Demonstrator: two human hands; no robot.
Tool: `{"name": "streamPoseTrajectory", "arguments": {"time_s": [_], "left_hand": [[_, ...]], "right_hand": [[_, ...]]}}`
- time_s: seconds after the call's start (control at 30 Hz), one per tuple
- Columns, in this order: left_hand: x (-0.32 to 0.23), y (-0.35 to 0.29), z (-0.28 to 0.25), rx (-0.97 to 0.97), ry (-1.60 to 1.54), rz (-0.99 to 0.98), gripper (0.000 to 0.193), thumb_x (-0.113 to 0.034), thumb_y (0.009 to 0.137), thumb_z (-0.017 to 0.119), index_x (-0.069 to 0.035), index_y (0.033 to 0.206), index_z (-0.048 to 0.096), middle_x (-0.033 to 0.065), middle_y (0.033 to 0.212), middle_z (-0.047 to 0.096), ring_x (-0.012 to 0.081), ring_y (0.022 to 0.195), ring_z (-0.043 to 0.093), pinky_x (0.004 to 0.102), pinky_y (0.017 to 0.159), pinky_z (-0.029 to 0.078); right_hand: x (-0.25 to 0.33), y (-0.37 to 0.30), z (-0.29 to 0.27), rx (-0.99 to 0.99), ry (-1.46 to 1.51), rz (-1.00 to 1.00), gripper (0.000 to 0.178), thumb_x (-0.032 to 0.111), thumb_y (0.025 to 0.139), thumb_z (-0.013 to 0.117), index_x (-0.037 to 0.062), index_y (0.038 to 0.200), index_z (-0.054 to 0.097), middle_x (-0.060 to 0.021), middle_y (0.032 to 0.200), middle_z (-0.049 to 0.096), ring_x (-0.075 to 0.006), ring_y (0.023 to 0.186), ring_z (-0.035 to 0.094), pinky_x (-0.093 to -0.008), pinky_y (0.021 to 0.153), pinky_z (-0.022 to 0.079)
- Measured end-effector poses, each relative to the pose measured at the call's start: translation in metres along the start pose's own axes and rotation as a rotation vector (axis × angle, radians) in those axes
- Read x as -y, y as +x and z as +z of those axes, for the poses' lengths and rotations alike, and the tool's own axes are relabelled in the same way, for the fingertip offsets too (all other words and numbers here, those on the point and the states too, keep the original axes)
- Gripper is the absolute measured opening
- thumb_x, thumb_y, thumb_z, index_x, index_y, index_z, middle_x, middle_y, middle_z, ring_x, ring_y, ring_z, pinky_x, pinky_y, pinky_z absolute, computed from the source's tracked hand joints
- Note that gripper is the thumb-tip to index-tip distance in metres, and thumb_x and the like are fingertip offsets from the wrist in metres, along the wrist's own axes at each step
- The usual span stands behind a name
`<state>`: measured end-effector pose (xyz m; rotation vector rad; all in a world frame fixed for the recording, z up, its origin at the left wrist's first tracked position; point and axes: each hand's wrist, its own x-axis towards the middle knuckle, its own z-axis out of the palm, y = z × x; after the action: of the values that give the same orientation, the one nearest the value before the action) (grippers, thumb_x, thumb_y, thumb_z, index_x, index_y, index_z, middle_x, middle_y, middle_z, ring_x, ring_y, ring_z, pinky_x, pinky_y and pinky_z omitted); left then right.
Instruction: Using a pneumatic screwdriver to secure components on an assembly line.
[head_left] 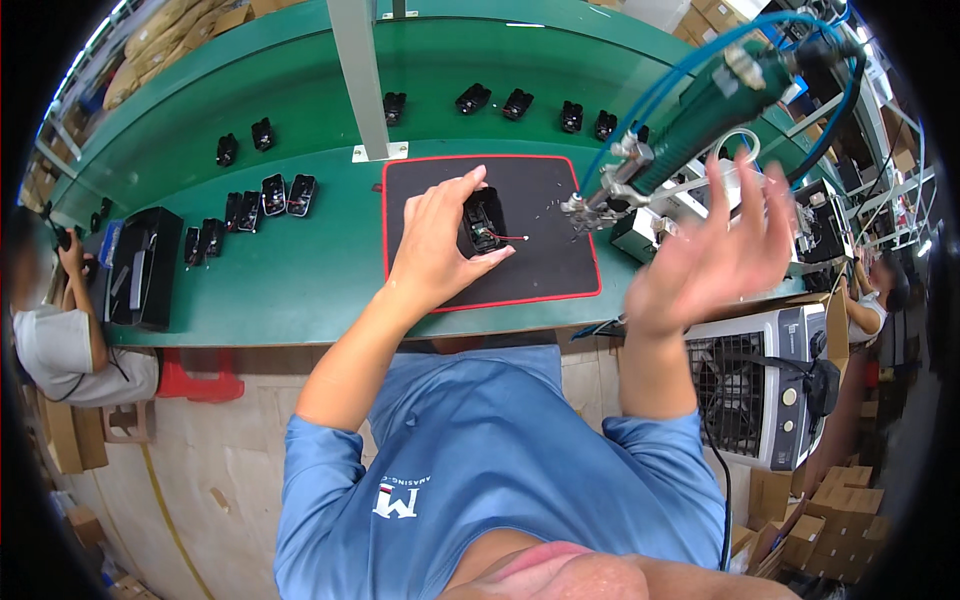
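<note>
My left hand [437, 235] grips a black plastic housing [486, 222] by its sides, thumb below and fingers above. The housing lies open side up on a dark mat [540, 270] with a red border. Inside it a small circuit board shows, and a short thin red wire [512, 238] sticks out to the right. My right hand [715, 245] is raised to the right of the mat, blurred, with its fingers apart and nothing visible in them. Just beyond it hangs a green screwdriver tool [700, 120], its metal tip assembly [600, 205] over the mat's right edge.
Several similar black housings [273, 194] stand on the green bench [300, 285] to the left and along the back. A black bin [150, 270] sits at far left. A metal post [358, 80] rises behind the mat. A white air cooler [765, 385] stands at right. Two other people work at the sides.
</note>
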<state>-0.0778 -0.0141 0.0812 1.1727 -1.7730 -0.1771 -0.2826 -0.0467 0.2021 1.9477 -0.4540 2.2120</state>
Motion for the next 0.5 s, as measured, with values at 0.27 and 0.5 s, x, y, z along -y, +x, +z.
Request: {"name": "streamPoseTrajectory", "arguments": {"time_s": [0.27, 0.5], "left_hand": [[-0.044, 0.006, -0.018, -0.182, 0.209, 0.093, 0.089, -0.023, 0.068, 0.089, -0.008, 0.145, 0.048, 0.0088, 0.127, 0.062, 0.0267, 0.114, 0.058, 0.0413, 0.096, 0.036], [-0.05, 0.002, -0.013, -0.183, 0.263, 0.103, 0.093, -0.014, 0.063, 0.087, -0.007, 0.147, 0.046, 0.0081, 0.125, 0.063, 0.0259, 0.113, 0.058, 0.0408, 0.095, 0.035]], "right_hand": [[0.057, -0.078, -0.015, 0.864, -0.14, 0.318, 0.036, -0.003, 0.081, 0.072, 0.0024, 0.116, 0.071, -0.0092, 0.082, 0.063, -0.0253, 0.066, 0.062, -0.0366, 0.059, 0.052], [0.054, -0.083, -0.016, 0.825, -0.166, 0.273, 0.035, 0.0, 0.085, 0.07, 0.0018, 0.12, 0.071, -0.0082, 0.082, 0.062, -0.0234, 0.064, 0.063, -0.0353, 0.056, 0.052]]}}
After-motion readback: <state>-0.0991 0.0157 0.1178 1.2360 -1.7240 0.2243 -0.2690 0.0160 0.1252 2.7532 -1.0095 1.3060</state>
